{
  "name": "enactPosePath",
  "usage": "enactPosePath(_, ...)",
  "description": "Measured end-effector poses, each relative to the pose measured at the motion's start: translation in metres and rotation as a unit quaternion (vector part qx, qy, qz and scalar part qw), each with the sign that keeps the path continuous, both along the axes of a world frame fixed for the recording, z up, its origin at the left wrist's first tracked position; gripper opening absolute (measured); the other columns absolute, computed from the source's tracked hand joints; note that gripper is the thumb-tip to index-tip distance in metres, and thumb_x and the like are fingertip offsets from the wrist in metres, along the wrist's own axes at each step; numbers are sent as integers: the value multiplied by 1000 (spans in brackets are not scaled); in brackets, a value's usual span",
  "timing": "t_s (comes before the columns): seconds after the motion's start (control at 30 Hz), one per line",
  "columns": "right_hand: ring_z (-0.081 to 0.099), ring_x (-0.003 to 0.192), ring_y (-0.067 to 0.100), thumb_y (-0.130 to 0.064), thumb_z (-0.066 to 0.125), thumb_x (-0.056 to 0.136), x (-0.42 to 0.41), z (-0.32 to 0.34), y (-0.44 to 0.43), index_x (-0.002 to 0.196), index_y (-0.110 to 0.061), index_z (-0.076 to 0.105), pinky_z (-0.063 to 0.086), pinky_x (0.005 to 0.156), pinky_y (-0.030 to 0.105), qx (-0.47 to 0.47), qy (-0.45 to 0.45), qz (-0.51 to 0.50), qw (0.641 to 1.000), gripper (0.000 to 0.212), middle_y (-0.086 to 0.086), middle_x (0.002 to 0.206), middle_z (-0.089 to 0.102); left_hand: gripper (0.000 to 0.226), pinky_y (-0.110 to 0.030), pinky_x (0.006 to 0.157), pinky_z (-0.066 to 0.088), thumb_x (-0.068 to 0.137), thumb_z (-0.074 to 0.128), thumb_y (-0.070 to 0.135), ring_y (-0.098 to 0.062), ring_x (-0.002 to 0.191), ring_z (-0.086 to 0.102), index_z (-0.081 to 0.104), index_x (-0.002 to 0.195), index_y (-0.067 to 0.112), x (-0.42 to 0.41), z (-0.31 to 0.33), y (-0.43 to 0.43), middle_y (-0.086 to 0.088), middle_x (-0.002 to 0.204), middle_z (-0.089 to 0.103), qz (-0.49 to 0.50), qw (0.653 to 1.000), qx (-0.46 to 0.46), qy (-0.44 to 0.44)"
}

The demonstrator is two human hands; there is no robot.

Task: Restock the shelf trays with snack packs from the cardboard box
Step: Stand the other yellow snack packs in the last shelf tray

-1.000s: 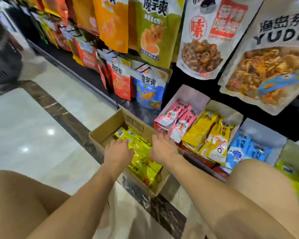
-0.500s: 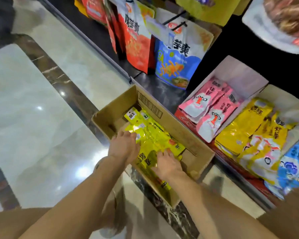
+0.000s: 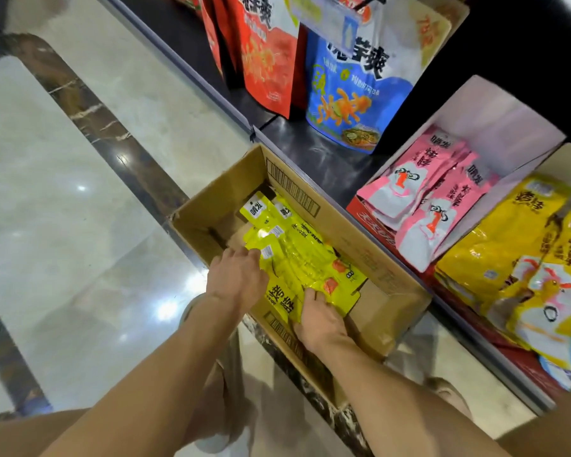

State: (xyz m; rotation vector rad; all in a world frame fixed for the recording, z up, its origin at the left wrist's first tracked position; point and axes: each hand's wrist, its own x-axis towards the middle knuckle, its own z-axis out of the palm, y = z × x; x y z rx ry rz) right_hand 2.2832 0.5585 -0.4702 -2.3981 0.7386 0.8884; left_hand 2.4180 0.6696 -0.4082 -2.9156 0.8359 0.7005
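Note:
An open cardboard box (image 3: 376,268) sits on the floor against the bottom shelf, holding several lime-yellow snack packs (image 3: 297,255). My left hand (image 3: 236,278) reaches into the box and rests on the left edge of the pile, fingers curled over the packs. My right hand (image 3: 320,319) presses on the near end of the same pile, fingers spread on a pack; part of the pile lies hidden under both hands. On the shelf to the right stand a white tray (image 3: 495,113) of pink packs (image 3: 432,199) and a tray of yellow packs (image 3: 508,245).
Large red bags (image 3: 267,51) and blue bags (image 3: 353,90) hang above the dark shelf base (image 3: 314,150). Polished marble floor (image 3: 63,199) with a dark inlay strip stretches to the left. My knees frame the bottom of the view.
The view has tilted down and closer to the box. Both hands have sunk deeper into the box and settled on the pile of lime-yellow packs.

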Motion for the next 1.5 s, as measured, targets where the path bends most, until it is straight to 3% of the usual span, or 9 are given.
enactPosePath(0.2, 58, 115, 38, -27, 67, 91, -1, 19, -15, 131, -12, 39, 49, 92, 45, 31, -50, -45, 997, 51, 14, 132, 48, 35, -40, 89, 40, 93, 45, 30, -30, 114, 51, 55, 124, 17, 1, 5, -9, -8, 123, 59, 27, 999, -10, 15)
enactPosePath(0.47, 49, 130, 32, -29, 63, 93, -2, 42, -37, 147, -19, 39, 43, 105, 43, 62, -116, -121, 984, 60, 8, 142, 50, 32, -43, 89, 44, 93, 44, 24, -33, 114, 52, 52, 123, 14, -7, 9, -23, -13, 121, 59, 75, 995, -12, 67)
enactPosePath(0.67, 53, 125, 32, -28, 61, 94, -7, 53, -49, 142, -18, 46, 44, 96, 39, 52, -132, -139, 980, 51, 10, 134, 61, 43, -40, 88, 46, 94, 46, 19, -37, 116, 55, 42, 135, 7, -20, -1, -42, -18, 131, 55, 165, 974, -74, 134)
enactPosePath(0.83, 58, 119, 32, -30, 62, 94, -15, 63, -57, 139, -20, 48, 46, 94, 42, 27, -153, -173, 973, 48, 7, 130, 63, 55, -40, 89, 47, 93, 49, 20, -35, 119, 55, 34, 144, 6, -30, -14, -53, -15, 135, 53, 192, 965, -56, 168)
enactPosePath(0.93, 59, 117, 32, -29, 64, 93, -17, 74, -63, 136, -22, 49, 47, 93, 41, 27, -172, -192, 966, 46, 6, 128, 65, 50, -41, 91, 50, 91, 55, 29, -34, 118, 56, 40, 134, 7, -35, -23, -64, -14, 131, 55, 238, 948, -68, 201)
enactPosePath(1.1, 58, 121, 26, -28, 63, 95, -17, 92, -64, 143, -22, 45, 45, 95, 39, 19, -208, -205, 956, 51, 3, 133, 62, 78, -48, 102, 43, 87, 65, 48, -39, 132, 40, 25, 142, 8, -49, -41, -88, -16, 145, 25, 344, 911, -73, 216)
enactPosePath(1.2, 59, 118, 26, -29, 63, 95, -18, 97, -66, 141, -23, 45, 45, 93, 38, 11, -229, -219, 949, 50, 2, 132, 62, 94, -48, 104, 39, 88, 68, 42, -41, 136, 33, 7, 151, 9, -56, -48, -98, -15, 153, 13, 398, 890, -58, 216)
enactPosePath(1.3, 60, 115, 27, -28, 65, 93, -18, 99, -68, 137, -23, 49, 46, 91, 39, 10, -249, -241, 938, 47, 2, 129, 63, 104, -45, 106, 38, 88, 71, 19, -41, 140, 25, -8, 155, 9, -62, -55, -101, -12, 159, 3, 421, 882, -47, 208)
enactPosePath(1.5, 59, 118, 25, -27, 66, 92, -16, 102, -74, 137, -22, 50, 46, 92, 38, 14, -265, -253, 930, 48, 0, 132, 62, 97, -46, 109, 36, 86, 65, 5, -45, 137, 28, -3, 155, 11, -67, -57, -100, -11, 161, 4, 471, 854, -102, 197)
